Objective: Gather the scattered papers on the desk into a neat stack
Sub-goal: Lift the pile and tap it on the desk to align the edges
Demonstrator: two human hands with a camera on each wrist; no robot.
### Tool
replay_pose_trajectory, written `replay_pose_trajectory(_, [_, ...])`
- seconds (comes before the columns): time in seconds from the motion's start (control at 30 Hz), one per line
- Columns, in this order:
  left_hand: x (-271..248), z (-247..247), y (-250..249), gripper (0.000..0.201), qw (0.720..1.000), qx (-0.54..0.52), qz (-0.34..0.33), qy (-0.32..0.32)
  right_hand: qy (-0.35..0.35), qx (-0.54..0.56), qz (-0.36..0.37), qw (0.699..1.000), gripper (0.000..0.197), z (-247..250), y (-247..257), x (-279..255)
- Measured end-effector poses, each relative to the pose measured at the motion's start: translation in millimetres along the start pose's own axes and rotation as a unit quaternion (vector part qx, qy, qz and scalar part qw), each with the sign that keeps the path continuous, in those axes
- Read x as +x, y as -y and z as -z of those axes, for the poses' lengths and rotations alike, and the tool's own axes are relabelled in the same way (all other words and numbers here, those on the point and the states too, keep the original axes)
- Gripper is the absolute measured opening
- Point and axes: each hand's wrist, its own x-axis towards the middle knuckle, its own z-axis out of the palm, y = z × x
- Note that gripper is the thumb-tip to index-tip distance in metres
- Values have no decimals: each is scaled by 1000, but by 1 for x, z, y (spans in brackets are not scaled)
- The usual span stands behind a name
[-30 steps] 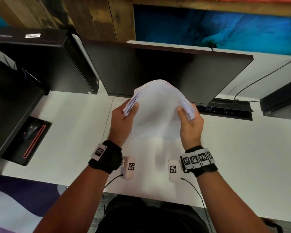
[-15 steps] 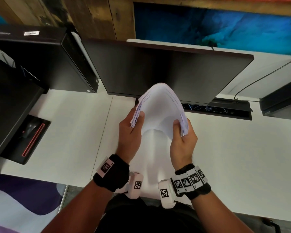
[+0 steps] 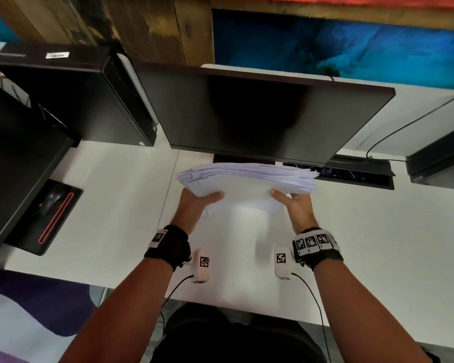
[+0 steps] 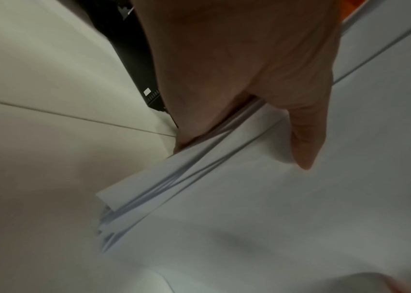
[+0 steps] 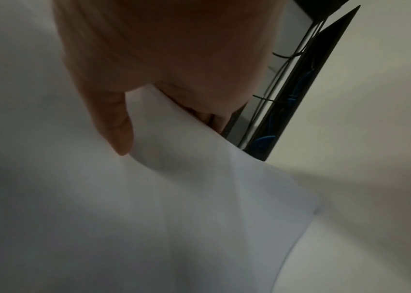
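On the left edge of the white desk [image 3: 110, 210] a black mouse [image 3: 50, 201] lies on a dark stand base with a red stripe, under a dark screen. Behind it, toward the far edge, a black computer case [image 3: 71, 93] stands upright, and beside it a black monitor [image 3: 260, 113] faces the person.

In front of the monitor, over the middle of the desk, the person holds the papers [image 3: 247, 179] as one bundle, its far edges fanned and uneven. The left hand [image 3: 194, 203] grips the bundle's left side, thumb on top and fingers underneath; the left wrist view shows the sheet edges slipping apart at that corner. The right hand [image 3: 296, 205] grips the right side the same way, thumb pressed on the top sheet.

Toward the far right edge a black cable tray [image 3: 359, 174] sits open in the desk, with a cable running off to the right.
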Motion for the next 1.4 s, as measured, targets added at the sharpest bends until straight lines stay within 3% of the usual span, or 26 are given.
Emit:
replay_pose_trajectory(0.13, [1,2,-4,45,1000,-7,-9,-16,21,-40,34,998,27,5,5,2])
replay_pose_trajectory(0.2, [2,1,-7,46,998,-10,-29,-46,28,-44,58,997,20,6,10,2])
replay_pose_trajectory(0.27, [4,1,-10,50,995,-11,-59,-80,38,-16,69,997,32,6,14,1])
replay_pose_trajectory(0.43, [4,-6,-12,77,993,22,-68,-98,70,-9,20,997,43,3,6,12])
replay_pose_trajectory(0.63, [4,-7,-16,84,991,3,-88,-104,45,-32,-6,998,34,3,-1,17])
replay_pose_trajectory(0.73, [1,-15,-24,70,983,-36,-107,-145,42,-41,6,998,55,3,-4,18])
replay_pose_trajectory(0.8, [-1,-24,-34,53,975,-74,-123,-168,43,-39,12,998,56,4,-5,19])
replay_pose_trajectory(0.87, [-1,-31,-41,54,970,-96,-124,-185,40,-44,14,998,56,5,-6,19])
replay_pose_trajectory(0.97, [1,-36,-46,57,965,-114,-118,-203,40,-33,12,999,52,6,-8,21])
replay_pose_trajectory(1.07, [5,-36,-44,19,959,-111,-129,-226,45,-16,14,999,39,6,-7,23])
replay_pose_trajectory(1.1, [5,-36,-43,17,961,-107,-124,-224,51,-17,17,998,32,6,-6,23])
replay_pose_trajectory(1.23, [6,-36,-43,21,962,-102,-122,-221,50,-13,24,998,27,6,-7,24])
replay_pose_trajectory(1.4, [5,-39,-44,48,968,-94,-100,-210,47,-9,25,999,28,6,-8,25])
